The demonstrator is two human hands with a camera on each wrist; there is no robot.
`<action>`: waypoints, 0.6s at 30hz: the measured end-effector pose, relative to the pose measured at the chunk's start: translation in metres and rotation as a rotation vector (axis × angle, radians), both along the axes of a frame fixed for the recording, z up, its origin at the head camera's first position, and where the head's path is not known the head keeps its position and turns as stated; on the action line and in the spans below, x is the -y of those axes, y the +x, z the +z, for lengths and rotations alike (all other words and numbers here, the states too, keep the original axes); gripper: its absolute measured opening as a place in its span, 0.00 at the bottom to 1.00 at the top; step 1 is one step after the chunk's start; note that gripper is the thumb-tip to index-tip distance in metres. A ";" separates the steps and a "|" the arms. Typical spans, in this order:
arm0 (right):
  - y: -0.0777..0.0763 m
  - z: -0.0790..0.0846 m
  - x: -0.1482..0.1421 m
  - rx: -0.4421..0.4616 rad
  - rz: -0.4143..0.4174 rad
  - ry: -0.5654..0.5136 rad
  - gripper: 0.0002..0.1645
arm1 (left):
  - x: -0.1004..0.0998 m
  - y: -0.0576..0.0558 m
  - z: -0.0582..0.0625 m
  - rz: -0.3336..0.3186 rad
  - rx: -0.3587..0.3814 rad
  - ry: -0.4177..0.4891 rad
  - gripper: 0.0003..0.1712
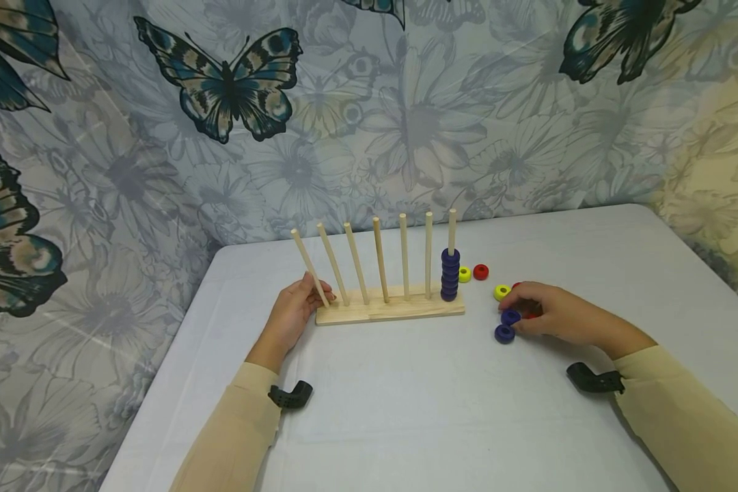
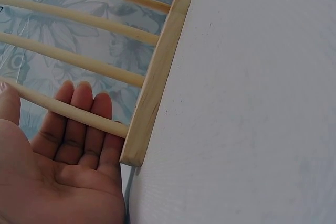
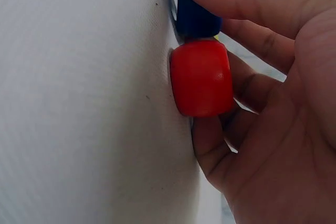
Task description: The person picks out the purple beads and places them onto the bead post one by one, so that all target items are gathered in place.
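Observation:
A wooden peg stand (image 1: 390,311) has a row of several upright pegs. Several dark blue rings (image 1: 449,275) are stacked on its rightmost peg. My left hand (image 1: 292,314) holds the stand at its leftmost peg, which crosses in front of the fingers (image 2: 81,129); the thumb lies by the peg's upper part. Right of the stand, my right hand (image 1: 550,313) pinches a blue ring (image 1: 510,317) between thumb and fingers, low over the table. A second blue ring (image 1: 504,334) lies just in front. Under the right palm sits a red ring (image 3: 202,78), partly hidden in the head view.
Beyond the right hand lie a yellow ring (image 1: 501,292) and part of another red ring. Farther back, another yellow ring (image 1: 465,274) and a red ring (image 1: 481,272) lie beside the stand. White cloth covers the table (image 1: 393,403); a butterfly-patterned wall covering (image 1: 418,123) stands behind it.

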State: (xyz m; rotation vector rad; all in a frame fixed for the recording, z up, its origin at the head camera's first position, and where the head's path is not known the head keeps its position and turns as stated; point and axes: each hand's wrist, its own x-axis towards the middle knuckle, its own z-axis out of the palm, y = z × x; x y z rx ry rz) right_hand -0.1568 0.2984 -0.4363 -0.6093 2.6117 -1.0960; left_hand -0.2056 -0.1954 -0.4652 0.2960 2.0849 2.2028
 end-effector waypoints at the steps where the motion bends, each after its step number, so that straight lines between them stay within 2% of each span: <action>1: 0.000 0.000 0.000 0.000 0.002 -0.002 0.20 | 0.000 0.000 0.000 -0.003 -0.005 0.000 0.37; 7: 0.001 0.003 -0.001 0.001 0.000 -0.012 0.20 | 0.001 0.000 -0.001 -0.014 -0.020 -0.008 0.39; 18: 0.000 0.008 -0.001 0.019 -0.048 -0.005 0.21 | 0.001 0.001 0.001 0.003 0.000 -0.010 0.40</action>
